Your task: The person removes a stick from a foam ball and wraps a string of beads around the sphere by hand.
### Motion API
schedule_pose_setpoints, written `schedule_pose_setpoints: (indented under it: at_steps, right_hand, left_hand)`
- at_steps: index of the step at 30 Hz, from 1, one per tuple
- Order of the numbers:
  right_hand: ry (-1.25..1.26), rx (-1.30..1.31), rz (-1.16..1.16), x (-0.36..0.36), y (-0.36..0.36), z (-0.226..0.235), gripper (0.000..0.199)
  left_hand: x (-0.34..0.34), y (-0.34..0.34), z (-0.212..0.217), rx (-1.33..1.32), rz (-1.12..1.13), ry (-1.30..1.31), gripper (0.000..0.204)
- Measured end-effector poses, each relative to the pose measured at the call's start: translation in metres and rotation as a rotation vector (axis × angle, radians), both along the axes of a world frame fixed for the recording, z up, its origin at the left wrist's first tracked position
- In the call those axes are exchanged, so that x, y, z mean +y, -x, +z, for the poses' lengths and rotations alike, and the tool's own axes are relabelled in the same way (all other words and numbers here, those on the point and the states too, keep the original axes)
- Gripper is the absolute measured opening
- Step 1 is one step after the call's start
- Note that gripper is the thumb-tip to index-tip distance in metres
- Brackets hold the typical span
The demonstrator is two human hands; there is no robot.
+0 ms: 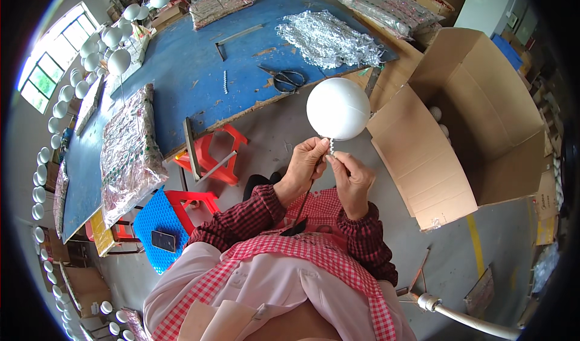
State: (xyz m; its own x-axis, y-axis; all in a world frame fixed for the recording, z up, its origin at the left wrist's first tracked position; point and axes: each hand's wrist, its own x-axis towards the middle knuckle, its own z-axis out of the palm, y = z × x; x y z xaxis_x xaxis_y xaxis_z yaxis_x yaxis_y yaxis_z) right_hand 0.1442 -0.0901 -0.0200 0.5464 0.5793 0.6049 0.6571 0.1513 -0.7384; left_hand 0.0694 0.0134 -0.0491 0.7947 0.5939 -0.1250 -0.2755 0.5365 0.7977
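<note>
Left hand [306, 161] and right hand [352, 181] close together, nearly touching, just below the large white ball [338, 109]. With the left, a clamped grip on the thin dark stem [304, 203] under the ball, thumb near its base; with the right, a pinch on the lower end of a short silvery-white bead strand [331, 147] at the ball's underside.

Judged partway through: ball apparently already set on its stem, strand already brought up to the base. Apparently undone on this piece: the strand's lower end, held rather than fixed. Impossible to tell any fastening at the top.

Beyond the ball, on the blue counter [181, 69], a heap of silvery strands [329, 39], seemingly plenty not yet used; left of the ball, dark scissors [276, 75], lying unheld, and one loose strand [225, 82]. Right of the ball, an open carton [417, 166] with smaller-looking white balls [436, 112] inside, no stems visible, presumably not begun. Far left of the ball, rows of stemmed white balls [119, 62], mounted at least; too small for making out any beads.
</note>
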Motion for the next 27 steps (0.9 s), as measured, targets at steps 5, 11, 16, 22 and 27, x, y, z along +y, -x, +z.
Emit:
schedule_pose_setpoints:
  at_steps: [5,11,16,22,27]
  right_hand:
    - [0.009,-0.089,0.017,-0.003,-0.001,0.007,0.009]
    - [-0.038,-0.058,-0.045,-0.004,-0.007,0.008,0.006]
    - [-0.034,0.067,-0.079,-0.004,-0.013,0.0,0.006]
    - [-0.026,0.114,-0.078,0.0,-0.015,-0.009,0.007]
    - [-0.04,0.145,-0.075,0.004,-0.015,-0.011,0.009]
  left_hand:
    - [0.002,0.004,0.001,-0.039,-0.06,0.096,0.026]
    - [0.001,0.003,0.001,-0.055,-0.05,0.068,0.025]
    - [0.001,0.006,0.004,-0.075,-0.076,0.084,0.024]
    - [0.0,0.007,0.004,-0.026,-0.063,0.069,0.026]
    - [-0.001,0.006,0.002,-0.052,-0.104,0.079,0.03]
